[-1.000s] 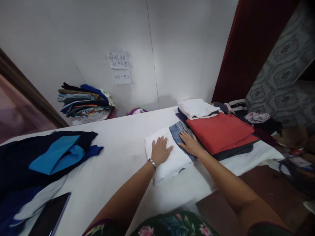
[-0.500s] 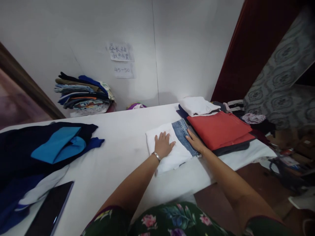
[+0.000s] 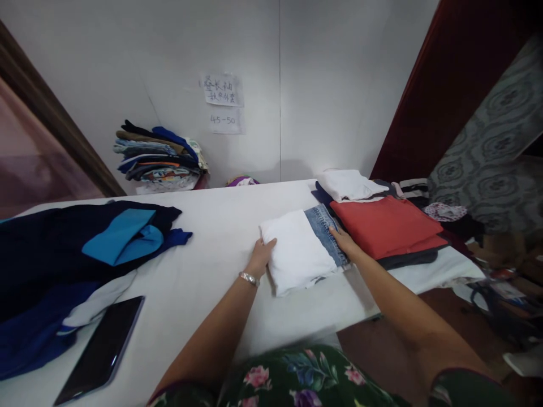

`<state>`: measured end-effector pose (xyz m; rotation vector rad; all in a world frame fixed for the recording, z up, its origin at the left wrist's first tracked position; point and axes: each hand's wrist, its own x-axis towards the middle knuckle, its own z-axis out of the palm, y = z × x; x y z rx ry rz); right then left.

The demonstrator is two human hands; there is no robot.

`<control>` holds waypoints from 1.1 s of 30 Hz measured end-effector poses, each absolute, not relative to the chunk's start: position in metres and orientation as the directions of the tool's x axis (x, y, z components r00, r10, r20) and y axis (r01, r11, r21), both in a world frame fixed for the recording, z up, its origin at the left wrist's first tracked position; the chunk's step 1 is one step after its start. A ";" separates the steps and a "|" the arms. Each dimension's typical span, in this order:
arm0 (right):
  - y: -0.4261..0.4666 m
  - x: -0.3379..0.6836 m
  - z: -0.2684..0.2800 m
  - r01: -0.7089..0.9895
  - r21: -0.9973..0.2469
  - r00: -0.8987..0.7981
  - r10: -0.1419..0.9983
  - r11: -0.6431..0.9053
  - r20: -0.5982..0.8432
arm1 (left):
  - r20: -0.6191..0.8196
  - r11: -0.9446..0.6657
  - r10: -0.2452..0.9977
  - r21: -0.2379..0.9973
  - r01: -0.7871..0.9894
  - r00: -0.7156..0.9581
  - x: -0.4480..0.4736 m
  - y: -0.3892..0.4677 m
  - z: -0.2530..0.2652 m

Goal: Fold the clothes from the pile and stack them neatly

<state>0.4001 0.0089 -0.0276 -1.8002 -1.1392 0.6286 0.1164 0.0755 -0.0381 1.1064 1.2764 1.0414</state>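
Note:
In front of me on the table lies a folded white garment (image 3: 297,249) with a blue denim band (image 3: 324,229) along its right side. My left hand (image 3: 262,254) grips the garment's left edge, thumb on top and the other fingers tucked underneath. At the denim edge is my right hand (image 3: 344,242), its thumb on top and its other fingers hidden below the cloth. Just right of that hand sits a folded red garment (image 3: 386,223) on a dark one, with a folded white piece (image 3: 352,185) behind it.
Dark blue clothes (image 3: 55,243) with a bright blue piece (image 3: 123,237) cover the table's left side. A black tablet-like device (image 3: 102,350) lies nearby. Stacked folded clothes (image 3: 159,155) stand by the wall, left of paper signs (image 3: 223,102). Cluttered boxes (image 3: 504,249) are at the right.
My left hand has slid from flat on top of the white garment to its left edge and closed on it. The right hand stays at the denim side. The view has shifted slightly left.

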 end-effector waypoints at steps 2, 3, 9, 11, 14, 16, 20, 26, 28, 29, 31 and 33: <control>0.010 0.387 -0.024 0.388 -0.904 0.462 0.887 -0.182 0.019 | -0.181 0.182 0.983 0.983 -0.020 0.033 0.110 0.086 -0.030; 0.010 0.379 -0.023 0.369 -0.912 0.469 0.883 -0.182 0.013 | -0.170 0.171 0.985 0.984 -0.039 0.036 0.105 0.092 -0.025; 0.005 0.342 -0.043 0.529 -0.832 0.409 0.909 -0.168 0.077 | -0.069 0.066 0.998 0.960 0.273 0.000 0.059 0.103 -0.027; 0.003 0.343 -0.050 0.601 -0.782 0.387 0.917 -0.169 0.099 | -0.073 0.074 0.997 0.936 0.343 -0.016 0.053 0.097 -0.033; 0.000 0.352 -0.055 0.627 -0.769 0.345 0.929 -0.125 0.130 | 0.033 -0.030 0.999 0.866 0.500 0.003 0.055 0.083 -0.032; -0.001 0.356 -0.057 0.582 -0.809 0.342 0.928 -0.086 0.147 | 0.176 -0.181 0.981 0.729 0.660 0.075 0.063 0.071 -0.026; -0.003 0.359 -0.064 0.520 -0.852 0.370 0.915 -0.061 0.161 | 0.341 -0.489 0.864 0.386 0.782 0.372 0.081 0.042 -0.019; 0.002 0.368 -0.034 0.694 -0.719 0.258 0.946 -0.040 0.197 | 0.329 -0.631 0.762 0.179 0.755 0.558 0.094 0.023 -0.039; 0.009 0.357 -0.008 0.788 -0.615 0.210 0.928 0.025 0.307 | 0.339 -0.635 0.759 0.197 0.747 0.556 0.094 0.024 -0.043; 0.013 0.347 0.006 0.826 -0.559 0.167 0.913 0.077 0.373 | 0.345 -0.639 0.757 0.214 0.739 0.555 0.094 0.025 -0.044; 0.026 0.322 0.028 0.874 -0.436 0.014 0.885 0.215 0.465 | 0.360 -0.643 0.757 0.254 0.723 0.546 0.093 0.026 -0.045; 0.043 0.300 0.038 0.870 -0.360 -0.139 0.867 0.338 0.479 | 0.373 -0.642 0.759 0.292 0.709 0.534 0.093 0.026 -0.045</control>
